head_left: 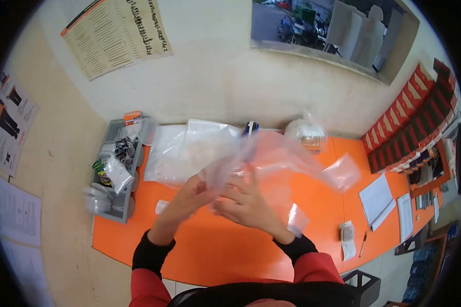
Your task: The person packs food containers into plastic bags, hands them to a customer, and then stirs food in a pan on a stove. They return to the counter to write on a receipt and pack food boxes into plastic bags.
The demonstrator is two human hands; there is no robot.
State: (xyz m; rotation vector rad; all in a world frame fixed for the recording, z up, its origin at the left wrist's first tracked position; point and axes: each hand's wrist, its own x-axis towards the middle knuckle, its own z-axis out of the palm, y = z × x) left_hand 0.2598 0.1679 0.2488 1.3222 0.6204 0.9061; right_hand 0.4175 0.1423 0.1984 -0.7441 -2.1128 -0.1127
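A clear plastic bag (276, 153) hangs spread out above the orange table, smeared by motion, its far end trailing to the right. My left hand (193, 193) is closed on the bag's near left part, and some of its fingers are hidden behind the film. Close beside it, my right hand (245, 202) has its fingers curled against the same bag. Behind my hands, a stack of flat clear plastic bags (166, 146) lies on the table. A small white roll-like item (161, 206) is on the table near my left wrist.
On the left stands a grey tray (119, 212) with plastic containers and packets. A wrapped bundle (306, 134) sits at the back wall. Papers (377, 202), a pen (363, 244) and a stamp-like block (347, 233) lie on the right. Red-and-black boxes (410, 117) line the right wall.
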